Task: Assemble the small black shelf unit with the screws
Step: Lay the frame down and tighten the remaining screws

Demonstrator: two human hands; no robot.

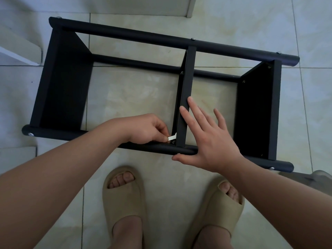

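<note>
The small black shelf unit (pixel 71 83) lies on its side on the tiled floor, with round poles along its long edges and three black boards between them. My left hand (pixel 149 128) pinches a small white wrench (pixel 172 137) set on a screw (pixel 173 142) where the middle board (pixel 186 87) meets the near pole (pixel 156 149). My right hand (pixel 210 139) lies spread over the near pole, fingers straight, fingertips touching the middle board's edge. Silver screw heads (pixel 30 134) show at the pole ends.
My feet in beige slides (pixel 124 200) stand on the tiles right below the near pole. White furniture bases (pixel 190 8) stand at the top and at the upper left. A grey object (pixel 316 175) pokes in at the right edge.
</note>
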